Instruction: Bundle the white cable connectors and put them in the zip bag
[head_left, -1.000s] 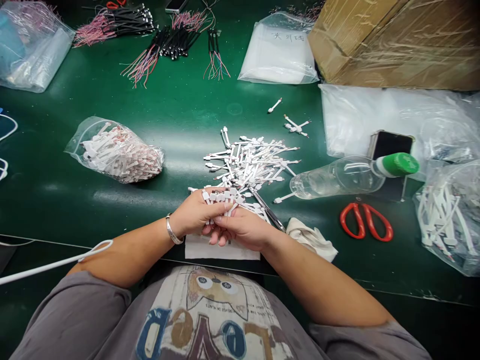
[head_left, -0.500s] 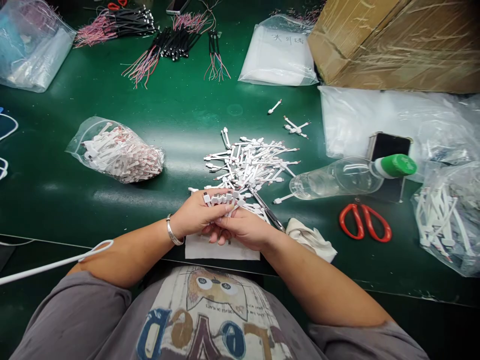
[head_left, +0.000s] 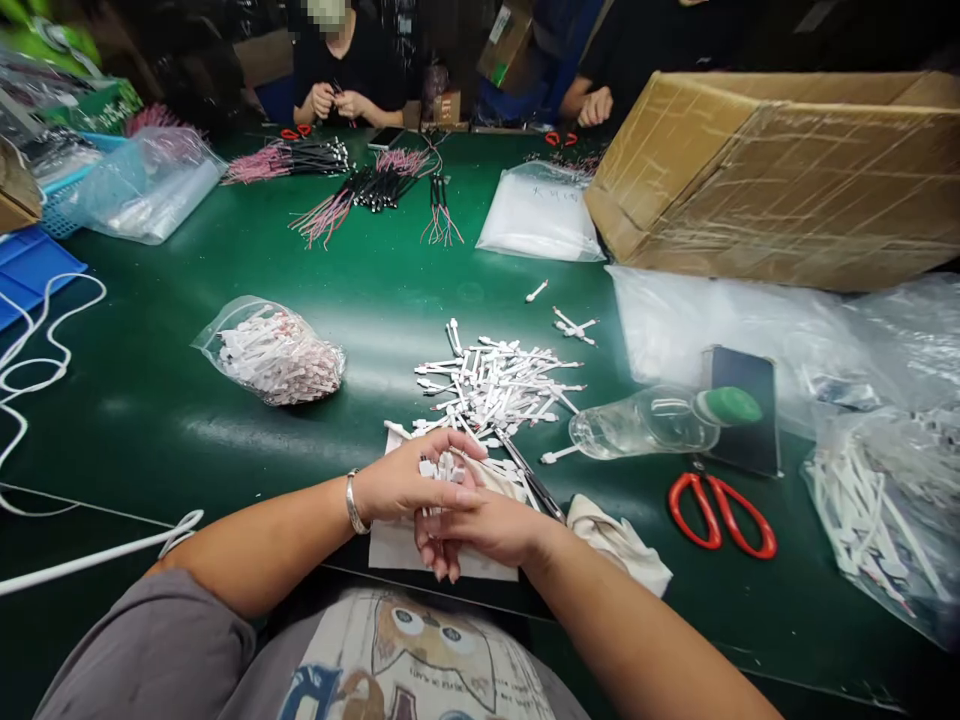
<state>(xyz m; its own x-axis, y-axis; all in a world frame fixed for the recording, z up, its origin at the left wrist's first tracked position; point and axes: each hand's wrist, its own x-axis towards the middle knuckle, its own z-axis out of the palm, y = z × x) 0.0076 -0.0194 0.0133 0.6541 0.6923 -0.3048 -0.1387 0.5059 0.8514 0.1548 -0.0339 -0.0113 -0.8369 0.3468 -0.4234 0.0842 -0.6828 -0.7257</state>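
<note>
My left hand, with a silver bangle at the wrist, is wrapped round a small bundle of white connector cables. Against it, from the right, lies my right hand, its fingers pressed together under the bundle and partly hidden. Both hands are over a white cloth at the table's near edge. Just beyond them a loose pile of short white cables spreads over the green table. Dark tweezers lie at the pile's right side, beside a crumpled cloth.
To the right are a bottle with a green cap, red-handled scissors, a phone and a large cardboard box. A bag of white cables lies left. Two people sit across the table.
The view has tilted up, bringing the people across the table into sight. My left fingers have lifted and curved over the bundle, which now sits deeper between my hands.
</note>
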